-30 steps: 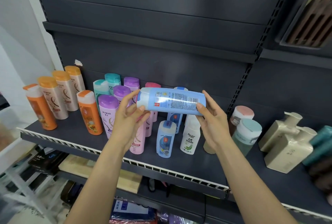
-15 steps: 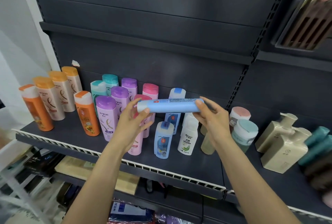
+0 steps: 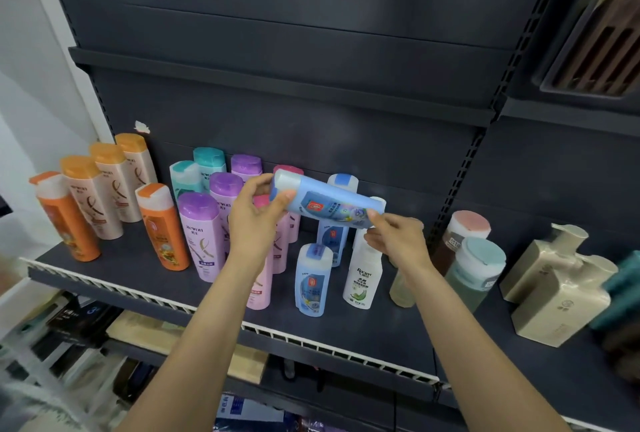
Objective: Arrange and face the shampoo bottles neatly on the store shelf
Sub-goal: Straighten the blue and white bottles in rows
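Observation:
A light blue shampoo bottle (image 3: 325, 204) lies sideways in the air above the dark shelf (image 3: 149, 269), its front label facing me. My left hand (image 3: 254, 220) grips its cap end. My right hand (image 3: 396, 236) pinches its base end. Under it, two more blue bottles (image 3: 313, 279) stand in a row, one behind the other. A white bottle (image 3: 363, 272) stands right of them. Orange (image 3: 161, 227), purple (image 3: 201, 234), teal (image 3: 185, 177) and pink (image 3: 259, 288) bottles stand in rows to the left.
Round-lidded jars (image 3: 479, 263) and beige pump bottles (image 3: 557, 288) stand to the right past the upright post (image 3: 453, 189). A white ribbed strip (image 3: 332, 345) runs along the shelf's front edge. Goods fill the lower shelf (image 3: 180, 341). An upper shelf (image 3: 277, 81) hangs overhead.
Both hands have turned the blue bottle about its length: from back label, through its narrow side, to front label facing me. It now tilts, cap end higher.

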